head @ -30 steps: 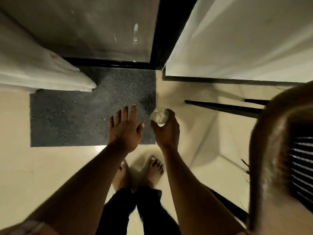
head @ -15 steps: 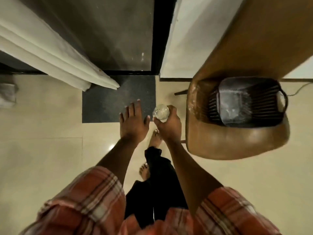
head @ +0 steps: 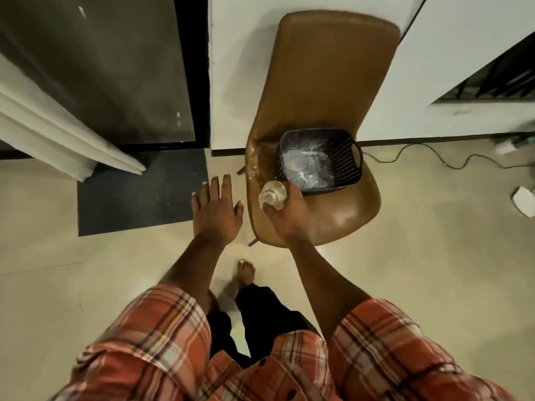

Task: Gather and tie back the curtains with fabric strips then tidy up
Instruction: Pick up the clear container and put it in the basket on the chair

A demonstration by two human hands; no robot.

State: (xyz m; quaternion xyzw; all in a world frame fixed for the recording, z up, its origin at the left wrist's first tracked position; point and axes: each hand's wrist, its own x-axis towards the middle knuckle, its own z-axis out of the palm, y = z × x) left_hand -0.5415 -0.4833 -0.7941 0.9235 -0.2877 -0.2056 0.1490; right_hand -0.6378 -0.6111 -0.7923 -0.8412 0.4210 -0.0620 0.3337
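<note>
My right hand point(head: 285, 217) grips a small clear round object, seemingly a crumpled ball of plastic point(head: 272, 195), over the front left of a brown chair seat. A dark slatted basket point(head: 320, 160) with clear plastic inside stands on that seat, just beyond the ball. My left hand point(head: 215, 211) is held out flat and empty, fingers spread, over the floor left of the chair. A white curtain point(head: 66, 140) hangs at the left in front of a dark glass door.
The brown chair point(head: 333, 91) stands against a white wall. A dark mat point(head: 139, 198) lies before the door. A cable point(head: 428, 156) and a white device point(head: 524, 199) lie on the floor at right. My bare feet stand below my hands.
My view has pulled back and swung right, bringing the whole chair and basket into sight. My right hand with the clear ball has moved from over the mat's edge to over the chair seat.
</note>
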